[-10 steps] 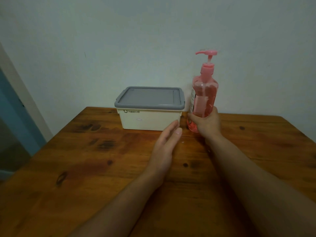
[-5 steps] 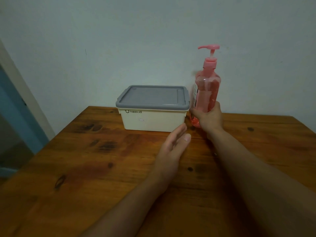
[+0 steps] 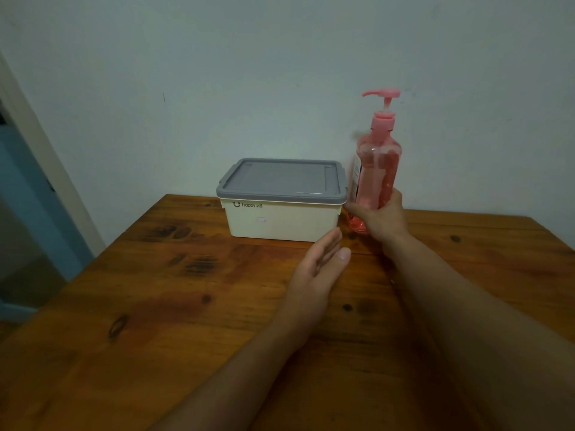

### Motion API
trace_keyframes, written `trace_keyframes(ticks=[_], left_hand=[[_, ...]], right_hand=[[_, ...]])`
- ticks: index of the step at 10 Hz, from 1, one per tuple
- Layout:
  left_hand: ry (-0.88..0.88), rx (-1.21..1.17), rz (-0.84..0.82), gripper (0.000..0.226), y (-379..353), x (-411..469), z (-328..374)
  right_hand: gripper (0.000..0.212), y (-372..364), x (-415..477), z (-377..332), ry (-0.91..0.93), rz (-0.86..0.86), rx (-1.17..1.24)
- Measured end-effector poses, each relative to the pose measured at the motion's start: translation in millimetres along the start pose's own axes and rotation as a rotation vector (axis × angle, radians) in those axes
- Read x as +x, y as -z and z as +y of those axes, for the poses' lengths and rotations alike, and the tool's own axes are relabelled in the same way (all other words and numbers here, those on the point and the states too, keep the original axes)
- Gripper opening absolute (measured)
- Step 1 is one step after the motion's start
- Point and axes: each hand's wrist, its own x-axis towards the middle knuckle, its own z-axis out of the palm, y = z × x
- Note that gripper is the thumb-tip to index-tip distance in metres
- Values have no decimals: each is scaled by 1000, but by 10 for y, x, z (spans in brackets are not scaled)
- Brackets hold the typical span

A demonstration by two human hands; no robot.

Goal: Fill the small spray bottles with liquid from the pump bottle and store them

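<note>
Head view, taken left to right, with the risks as I would judge them from across the room: the cream plastic storage box (image 3: 273, 222) with its flat grey lid (image 3: 280, 180) sits closed at the far side of the knotty brown wooden table (image 3: 124, 306). No small spray bottles show anywhere, so they may be inside it. If the lid is pried up one-handed, so light a box could skid. The left hand (image 3: 317, 269) hovers just in front of the box's right corner, fingers straight and close together, holding nothing, so it gives the bottle no support. To its right the tall clear pink pump bottle (image 3: 378, 169) stands just beside the box, leaning slightly, with the right hand (image 3: 384, 216) wrapped round its lower body. Whether its base touches the table I cannot tell. Gripped so low under a tall pump, it could tip, knock the box or slip if the plastic is slick, and a bump on the pump head could squirt liquid onto the wood. As for materials, the table is glossy varnished planks with dark knots. The box is a matte, round-cornered rectangle with a rimmed lid and a small printed logo. The bottle is smooth, see-through and round-shouldered, with a pale label on its left side and a curved opaque pink spout.
</note>
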Motion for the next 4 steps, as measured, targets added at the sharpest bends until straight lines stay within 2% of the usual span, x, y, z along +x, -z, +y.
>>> trace_keyframes(ticks=[4], left_hand=[[6,14,18,50,-35,-71,84]], right_hand=[[87,184,-460,-36,-1,-33,41]])
